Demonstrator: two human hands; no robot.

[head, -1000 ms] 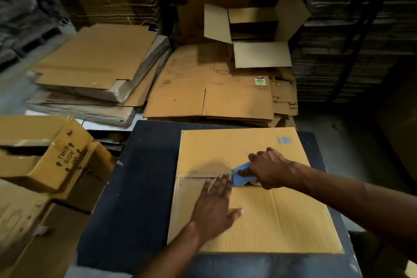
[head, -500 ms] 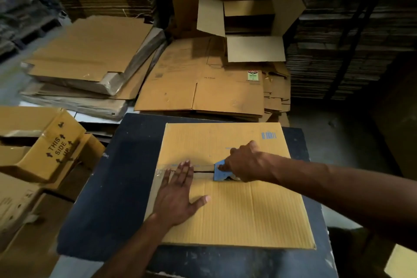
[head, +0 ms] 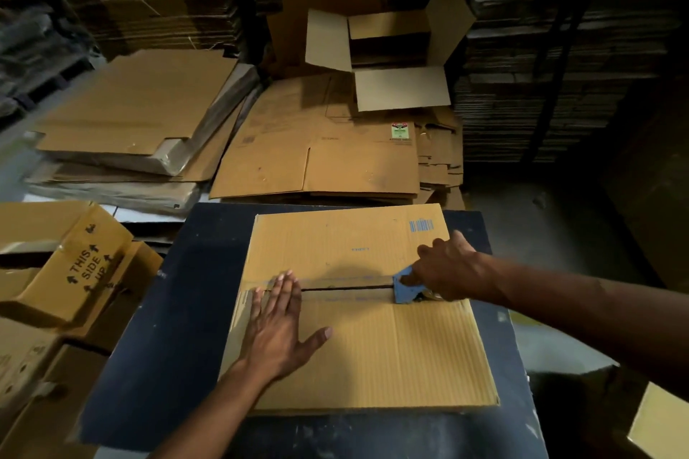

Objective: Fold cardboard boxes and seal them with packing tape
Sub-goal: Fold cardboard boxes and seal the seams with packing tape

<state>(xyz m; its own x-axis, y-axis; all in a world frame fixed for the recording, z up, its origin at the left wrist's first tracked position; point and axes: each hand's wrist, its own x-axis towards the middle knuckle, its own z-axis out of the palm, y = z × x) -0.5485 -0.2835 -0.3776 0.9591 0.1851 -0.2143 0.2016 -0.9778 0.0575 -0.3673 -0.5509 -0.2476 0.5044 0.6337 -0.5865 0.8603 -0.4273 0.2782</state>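
Observation:
A brown cardboard box (head: 402, 354) lies with its two closed flaps up on a dark blue table (head: 156, 347). My left hand (head: 277, 328) presses flat on the near flap at the left end of the seam, fingers straight. My right hand (head: 449, 274) grips a blue tape dispenser (head: 404, 289) on the seam toward the right side. A strip of clear tape (head: 346, 281) runs along the seam between the two hands; a dark gap shows under it.
Flattened cartons (head: 320, 156) and a wrapped bundle (head: 138, 115) lie stacked beyond the table. An open box (head: 387, 48) stands behind them. A "THIS SIDE UP" box (head: 63, 265) sits at the left. Tall stacks of cardboard fill the back wall.
My right hand has drawn the dispenser rightward along the seam, laying tape behind it. My left hand stayed pressed at the left end of the seam.

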